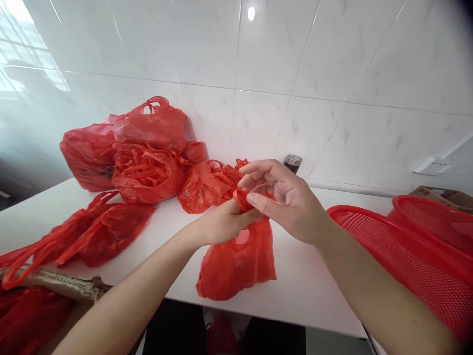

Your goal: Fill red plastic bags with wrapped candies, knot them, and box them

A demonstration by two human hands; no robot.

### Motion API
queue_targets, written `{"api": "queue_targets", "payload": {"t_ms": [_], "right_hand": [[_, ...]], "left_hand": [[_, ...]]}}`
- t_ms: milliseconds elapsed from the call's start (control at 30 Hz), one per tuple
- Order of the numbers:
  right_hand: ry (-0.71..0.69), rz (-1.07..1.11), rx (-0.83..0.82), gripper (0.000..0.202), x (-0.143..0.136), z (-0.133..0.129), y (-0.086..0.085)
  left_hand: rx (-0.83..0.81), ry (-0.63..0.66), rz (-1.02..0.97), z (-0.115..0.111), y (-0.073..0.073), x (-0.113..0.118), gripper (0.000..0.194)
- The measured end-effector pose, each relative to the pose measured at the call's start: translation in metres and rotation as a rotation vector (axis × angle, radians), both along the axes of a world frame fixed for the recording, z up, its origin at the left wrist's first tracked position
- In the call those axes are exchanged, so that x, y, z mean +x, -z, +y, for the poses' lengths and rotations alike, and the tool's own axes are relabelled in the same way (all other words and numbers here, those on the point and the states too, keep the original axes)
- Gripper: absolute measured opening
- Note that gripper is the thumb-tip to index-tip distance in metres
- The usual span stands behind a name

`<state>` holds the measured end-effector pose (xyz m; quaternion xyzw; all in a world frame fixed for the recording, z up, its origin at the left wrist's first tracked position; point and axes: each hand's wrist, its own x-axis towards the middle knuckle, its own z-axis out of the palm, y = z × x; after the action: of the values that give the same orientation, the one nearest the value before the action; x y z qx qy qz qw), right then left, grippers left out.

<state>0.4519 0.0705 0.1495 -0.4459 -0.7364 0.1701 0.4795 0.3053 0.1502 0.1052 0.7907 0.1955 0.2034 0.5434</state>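
A small red plastic bag (pixel 240 264) hangs at the front edge of the white table, its body bulging below my hands. My left hand (pixel 227 222) grips the gathered top of this bag, its fingers partly hidden behind the plastic and my other hand. My right hand (pixel 286 199) pinches a twisted loop of the bag's top between thumb and fingers, palm facing left. What lies inside the bag cannot be made out.
Several filled red bags (pixel 146 172) are piled against the tiled wall, with another (pixel 114 231) lying at left. A cardboard box (pixel 84 291) with red plastic stands front left. Red mesh baskets (pixel 402 251) sit at right. A dark lidded container (pixel 292 162) stands behind.
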Motion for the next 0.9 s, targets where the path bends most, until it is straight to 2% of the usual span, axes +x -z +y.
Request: {"api": "queue_targets", "payload": {"t_ms": [67, 133, 200, 233, 333, 433, 533, 600, 700, 733, 800, 900], "right_hand": [[0.044, 0.008, -0.014, 0.032, 0.006, 0.005, 0.015], [0.049, 0.010, -0.132, 0.029, 0.014, 0.009, 0.031], [0.017, 0.059, -0.233, 0.021, 0.018, 0.009, 0.043], [0.020, 0.097, -0.231, 0.015, 0.018, 0.007, 0.047], [0.127, 0.167, -0.039, 0.002, 0.009, -0.008, 0.047], [0.202, 0.076, 0.112, 0.011, -0.002, -0.016, 0.045], [0.230, -0.028, 0.065, 0.022, -0.004, -0.003, 0.052], [0.238, -0.017, 0.017, 0.012, -0.003, 0.007, 0.058], [0.281, 0.024, 0.113, 0.009, -0.005, 0.004, 0.060], [0.273, 0.008, 0.158, 0.008, -0.007, -0.001, 0.059], [0.169, -0.070, 0.175, 0.004, -0.010, -0.014, 0.057], [-0.007, -0.066, 0.018, 0.042, -0.010, -0.019, 0.061]], "left_hand": [[-0.131, -0.034, 0.000, 0.005, 0.002, -0.001, 0.035], [-0.250, -0.028, -0.018, 0.009, 0.002, -0.005, 0.038], [-0.301, -0.017, -0.043, 0.013, 0.003, -0.008, 0.041], [-0.306, -0.025, -0.050, 0.016, 0.003, -0.010, 0.041], [-0.275, -0.070, -0.056, 0.025, 0.005, -0.014, 0.039], [-0.214, -0.032, -0.018, 0.032, 0.004, -0.020, 0.040], [-0.183, 0.022, 0.039, 0.033, 0.002, -0.022, 0.039], [-0.201, 0.032, 0.027, 0.032, 0.002, -0.022, 0.038], [-0.316, 0.032, -0.060, 0.032, 0.002, -0.023, 0.033], [-0.352, 0.035, -0.087, 0.032, 0.002, -0.025, 0.031], [-0.354, 0.044, -0.099, 0.031, -0.002, -0.029, 0.029], [-0.115, 0.069, 0.029, 0.026, -0.010, -0.035, 0.023]]}}
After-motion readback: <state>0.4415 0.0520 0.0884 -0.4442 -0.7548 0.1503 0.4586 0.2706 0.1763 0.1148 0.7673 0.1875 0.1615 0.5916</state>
